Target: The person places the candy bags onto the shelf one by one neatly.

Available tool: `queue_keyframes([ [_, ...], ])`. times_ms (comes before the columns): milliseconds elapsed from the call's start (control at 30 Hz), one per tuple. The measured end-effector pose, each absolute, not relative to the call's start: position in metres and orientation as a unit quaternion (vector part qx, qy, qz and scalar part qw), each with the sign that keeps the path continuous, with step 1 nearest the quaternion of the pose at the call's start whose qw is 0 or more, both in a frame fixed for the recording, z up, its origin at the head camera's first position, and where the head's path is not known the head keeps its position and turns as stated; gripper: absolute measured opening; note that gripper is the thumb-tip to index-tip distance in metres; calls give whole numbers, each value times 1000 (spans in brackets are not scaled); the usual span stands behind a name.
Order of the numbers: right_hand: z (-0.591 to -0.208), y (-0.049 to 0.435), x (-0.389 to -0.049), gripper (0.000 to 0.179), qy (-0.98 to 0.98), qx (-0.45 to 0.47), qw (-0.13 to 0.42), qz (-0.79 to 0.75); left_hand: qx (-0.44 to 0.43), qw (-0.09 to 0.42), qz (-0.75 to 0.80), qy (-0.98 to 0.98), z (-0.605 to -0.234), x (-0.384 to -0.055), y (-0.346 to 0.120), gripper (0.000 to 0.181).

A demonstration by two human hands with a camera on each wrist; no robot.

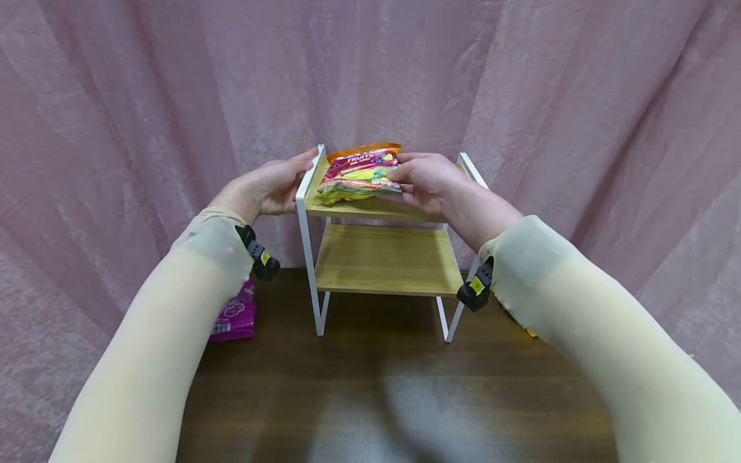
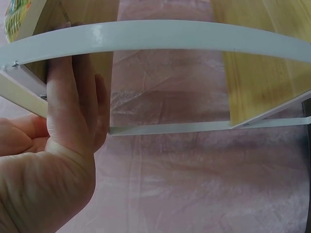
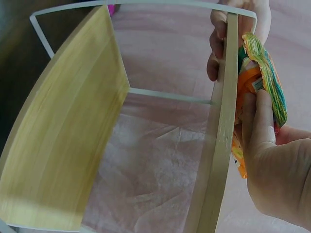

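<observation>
A crushed-velvet curtain [image 1: 370, 71], dusty pink and falling in soft vertical folds, fills the background. In front spreads the table [image 1: 341, 392], dark brown, wood-grained and glossy enough to return a pale glare. Cream, smooth-knit sleeves [image 1: 156, 334] cover both forearms. Between them stands a two-tier shelf [image 1: 388, 260] of flat, pale-grained boards in a slim white frame with angular legs. The left hand [image 1: 269, 186] grips the shelf's left end; the head view hides most of its fingers, but both wrist views show them curled closely under the upper board. The right hand [image 1: 431, 183] pinches a crinkly, pillow-shaped candy bag [image 1: 360, 175] by its right side, thumb on top, fingers parted only by the bag's thickness. That bag is over the upper board, toward its left end; whether it bears on the wood is unclear. Only the head view reads "FRUITS" on its shiny red, yellow and orange face, while the right wrist view gives its striped edge and orange underside. A glossy purple packet [image 1: 236, 315] lies left of the shelf, partly behind the sleeve. Smallest is a yellow scrap [image 1: 531, 332] by the right sleeve, too hidden to identify.
</observation>
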State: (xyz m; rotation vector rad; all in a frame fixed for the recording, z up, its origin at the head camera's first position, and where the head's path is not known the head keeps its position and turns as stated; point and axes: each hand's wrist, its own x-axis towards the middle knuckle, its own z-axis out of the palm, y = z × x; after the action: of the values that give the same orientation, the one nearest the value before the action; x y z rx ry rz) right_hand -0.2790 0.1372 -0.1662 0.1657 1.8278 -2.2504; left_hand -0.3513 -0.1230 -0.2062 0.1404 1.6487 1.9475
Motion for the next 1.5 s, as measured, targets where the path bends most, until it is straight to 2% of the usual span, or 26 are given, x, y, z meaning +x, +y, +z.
queue_keyframes([
  [633,-169,120,-287,66,634,81,116,-760,49,282,725,627,-206,-351,-122,52],
  [1067,-159,120,-288,64,718,69,137,-678,53,286,720,630,-206,-349,-124,52],
  [1267,-155,124,-291,40,736,65,151,-657,58,288,719,630,-205,-348,-124,52],
  [1500,-151,131,-291,26,766,67,135,-625,59,291,721,626,-206,-348,-125,53],
])
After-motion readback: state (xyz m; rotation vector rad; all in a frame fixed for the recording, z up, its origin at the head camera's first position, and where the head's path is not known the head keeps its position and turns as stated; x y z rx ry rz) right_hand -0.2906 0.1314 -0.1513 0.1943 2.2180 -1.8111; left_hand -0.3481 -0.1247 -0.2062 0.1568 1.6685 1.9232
